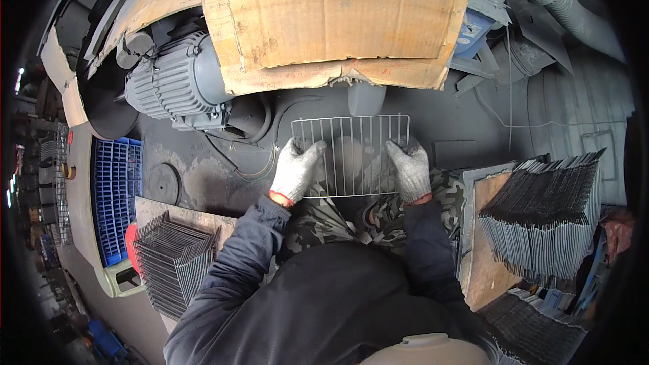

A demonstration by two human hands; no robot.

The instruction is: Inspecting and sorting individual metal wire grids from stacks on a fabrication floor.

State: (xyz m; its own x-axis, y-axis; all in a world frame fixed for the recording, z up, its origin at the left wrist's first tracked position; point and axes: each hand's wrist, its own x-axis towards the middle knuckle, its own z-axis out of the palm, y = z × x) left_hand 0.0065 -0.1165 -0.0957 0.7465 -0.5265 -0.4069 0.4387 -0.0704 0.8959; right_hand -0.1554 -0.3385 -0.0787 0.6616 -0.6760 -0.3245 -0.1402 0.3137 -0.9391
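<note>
- Two gloved hands in the head view, both on one wire rack (pixel 351 157): a rectangular frame with thin parallel bars running across its short way.
- Left hand (pixel 295 169): closed around the rack's left side, thumb lying over the wires near the upper corner. Knit glove, pale with greyish fingertips and a red cuff edge.
- Right hand (pixel 412 169): basically the mirror of that, closed on the right side with the thumb pointing inward. The fingers behind are mostly hidden, so can't tell how tightly either one squeezes.
- The rack sits out in front of the person, between the hands, its lower edge overlapping the camouflage trousers (pixel 321 226) from up here. Can't tell if it touches them.
- Off to the left, a stack of dark wire racks (pixel 172 260) on a board, with a blue plastic crate (pixel 118 189) farther out.
- Over on the right, a taller stack of similar racks (pixel 541 223) on a brownish board (pixel 488 257), plus another pile (pixel 534 328) below it, near the lower edge.
- Up top, a big worn cardboard sheet (pixel 338 17), a grey ribbed motor (pixel 177 78) just left of it, and a flexible duct (pixel 578 10) at upper right.
</note>
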